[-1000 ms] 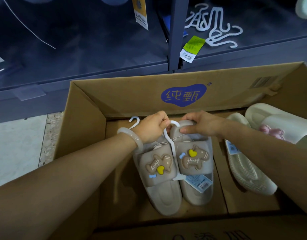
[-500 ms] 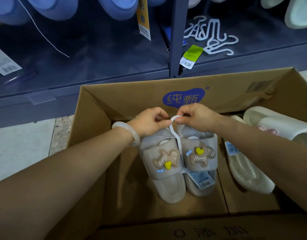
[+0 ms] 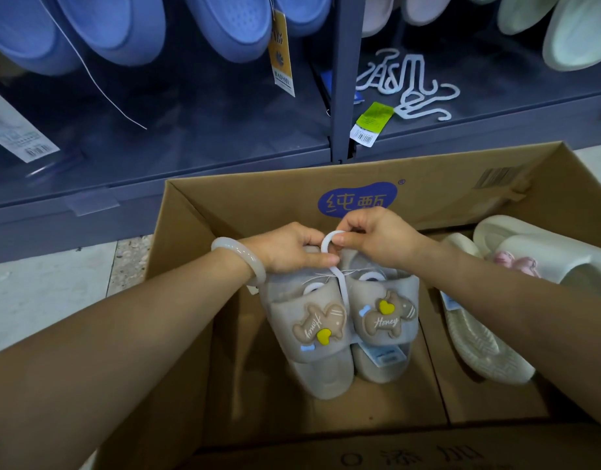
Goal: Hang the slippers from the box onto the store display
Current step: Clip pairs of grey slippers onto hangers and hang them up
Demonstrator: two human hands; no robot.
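Now, mid-lift. Both hands meet over the middle of the cardboard box [image 3: 190, 266], at the top of a beige pair of slippers [image 3: 343, 320] joined on a white plastic hanger [image 3: 339, 283]. Left hand [image 3: 289, 249] has fingers curled around the toe ends and the hanger's stem; right hand [image 3: 373, 239] pinches the hook loop [image 3: 329, 240] between thumb and forefinger. Neither hand is slack or spread.

The pair hangs toes-up inside the box, the heels low near the box floor (whether they touch it, cannot tell). Each strap carries a bear patch; a price tag [image 3: 384, 356] sits between the heels.

To the right inside the box: a cream pair of slippers [image 3: 529, 266], one sole-up, not yet hung.

Beyond the box's far wall stands the grey display rack [image 3: 345, 96]. Blue slippers [image 3: 116, 25] hang above the box's left half, pale ones [image 3: 577, 32] above its right. Loose white hangers [image 3: 407, 83] lie on the rack's shelf, past the far wall.

Judgement: the step in hand is getting the pair out by its hook. Next move calls for raising it clear of the box's far wall, keeping the hook opening free of fingers, and setting it over a rail (no rail shows here, so the spot is unknown).
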